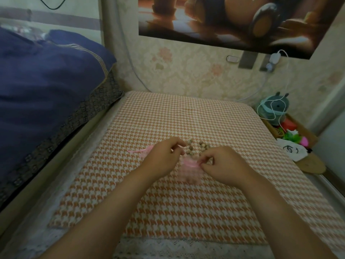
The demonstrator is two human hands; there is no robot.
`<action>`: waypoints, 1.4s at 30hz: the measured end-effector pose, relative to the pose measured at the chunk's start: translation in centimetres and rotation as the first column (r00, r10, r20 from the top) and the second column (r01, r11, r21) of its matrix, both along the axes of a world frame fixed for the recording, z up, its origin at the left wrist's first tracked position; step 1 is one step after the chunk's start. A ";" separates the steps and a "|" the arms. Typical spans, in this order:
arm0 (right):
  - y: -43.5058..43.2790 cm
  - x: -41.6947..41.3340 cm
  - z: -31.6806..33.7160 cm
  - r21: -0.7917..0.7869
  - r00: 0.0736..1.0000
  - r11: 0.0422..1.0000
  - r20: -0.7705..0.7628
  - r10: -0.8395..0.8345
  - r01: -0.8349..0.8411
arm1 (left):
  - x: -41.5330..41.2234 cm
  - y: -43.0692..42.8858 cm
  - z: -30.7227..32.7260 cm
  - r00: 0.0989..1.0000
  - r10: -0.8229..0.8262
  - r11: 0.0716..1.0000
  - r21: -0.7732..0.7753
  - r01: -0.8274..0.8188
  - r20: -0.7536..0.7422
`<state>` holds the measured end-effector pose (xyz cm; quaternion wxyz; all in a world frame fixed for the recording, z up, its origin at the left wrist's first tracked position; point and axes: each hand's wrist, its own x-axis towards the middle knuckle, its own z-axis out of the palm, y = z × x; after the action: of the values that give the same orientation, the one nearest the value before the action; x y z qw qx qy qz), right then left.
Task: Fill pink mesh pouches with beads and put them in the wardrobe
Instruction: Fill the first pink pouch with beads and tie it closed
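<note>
Early days on this one: the beads (200,145) lie in a loose scatter on the checked cloth (186,212) just beyond the fingertips, and no wardrobe is in view, so filling and stowing look mostly ahead. The pink mesh pouch (187,171) sits right between the two hands, slack and flat-looking; whether any beads are inside, I can't tell through the blur. The right hand (224,165) has its fingers curled tight, pinching the pouch's mouth at its near edge. The left hand (162,156) is curled too, its fingertips nipping what looks like a thin pink drawstring (182,146). A second pink pouch (142,151) waits behind the left knuckles, untouched.
</note>
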<state>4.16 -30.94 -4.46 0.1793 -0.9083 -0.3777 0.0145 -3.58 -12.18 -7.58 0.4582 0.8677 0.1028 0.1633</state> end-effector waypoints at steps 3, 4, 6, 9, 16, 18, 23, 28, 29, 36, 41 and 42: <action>-1.3 0.5 -0.1 0.027 1.000 0.999 0.009 -0.018 0.018 | 1.7 -0.5 -1.0 0.999 0.008 0.997 0.077 -0.005 -0.032; -1.7 0.7 -0.1 0.031 1.000 0.999 0.013 -0.022 0.022 | 2.3 -0.8 -1.5 0.998 0.003 0.992 0.123 0.004 -0.055; -2.2 0.8 -0.4 0.023 1.000 1.000 0.022 -0.021 0.021 | 3.3 -1.3 -2.5 0.992 -0.028 0.973 0.224 0.055 -0.122; -3.0 0.9 -0.9 0.019 1.000 1.000 0.009 -0.009 0.009 | 4.6 -2.0 -3.4 0.977 -0.117 0.930 0.327 0.170 -0.176; -4.0 1.2 -1.4 0.045 1.000 0.999 0.010 0.008 -0.009 | 5.5 -2.2 -3.9 0.979 -0.157 0.902 0.385 0.194 -0.126; -4.0 1.3 -1.4 0.035 1.000 0.999 0.013 0.005 -0.005 | 5.3 -2.1 -3.7 0.985 -0.117 0.944 0.294 0.149 -0.123; -3.6 1.3 -1.3 0.024 1.000 1.000 0.015 -0.003 0.003 | 4.5 -1.3 -1.0 0.999 0.044 0.996 0.078 -0.046 0.033; -2.9 1.0 -1.3 -0.010 0.998 1.000 0.059 0.007 -0.007 | 2.2 -2.8 1.0 0.989 -0.101 0.992 0.085 0.091 0.112; -2.9 1.0 -1.3 -0.016 0.998 1.000 0.067 0.007 -0.006 | 2.0 -3.0 0.8 0.984 -0.143 0.983 0.127 0.130 0.101; -2.8 0.8 -1.3 -0.017 0.997 1.000 0.080 0.004 -0.002 | 2.2 -3.1 -0.1 0.973 -0.221 0.947 0.225 0.230 -0.066; -2.9 1.0 -1.4 -0.005 0.998 1.000 0.061 -0.010 0.010 | 3.0 -2.4 -0.4 0.978 -0.209 0.968 0.138 0.209 -0.015; -3.0 1.0 -1.3 0.002 0.998 1.000 0.054 -0.014 0.013 | 3.2 -2.2 -0.5 0.981 -0.193 0.973 0.132 0.192 -0.001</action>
<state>5.17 -33.93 -5.79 0.1700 -0.9107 -0.3762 -0.0116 -0.35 -14.36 -8.03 0.4144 0.9008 0.0045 0.1298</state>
